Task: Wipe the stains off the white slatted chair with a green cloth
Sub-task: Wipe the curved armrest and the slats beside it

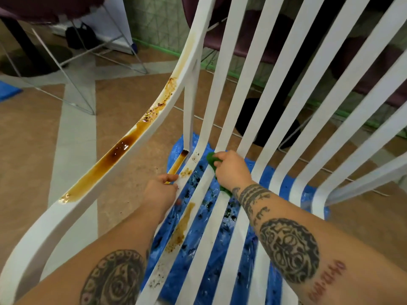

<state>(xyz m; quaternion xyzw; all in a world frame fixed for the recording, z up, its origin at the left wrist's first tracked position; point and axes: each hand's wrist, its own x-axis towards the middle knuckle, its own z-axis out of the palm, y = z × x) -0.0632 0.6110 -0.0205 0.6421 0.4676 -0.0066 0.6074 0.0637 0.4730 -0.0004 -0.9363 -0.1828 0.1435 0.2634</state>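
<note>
Your right hand (233, 170) clutches the green cloth (211, 160) on a seat slat of the white slatted chair (222, 69); your left hand (160, 191) grips the stained outer slat's edge; open gaps flank each slat.

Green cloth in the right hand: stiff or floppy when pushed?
Probably floppy: the crumpled green cloth bunches under the right hand and droops below the wrist. May slide on the glossy brown stains on the white slatted chair.

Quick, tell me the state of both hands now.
Left hand: grips a stained seat slat.
Right hand: holds the green cloth.
</note>
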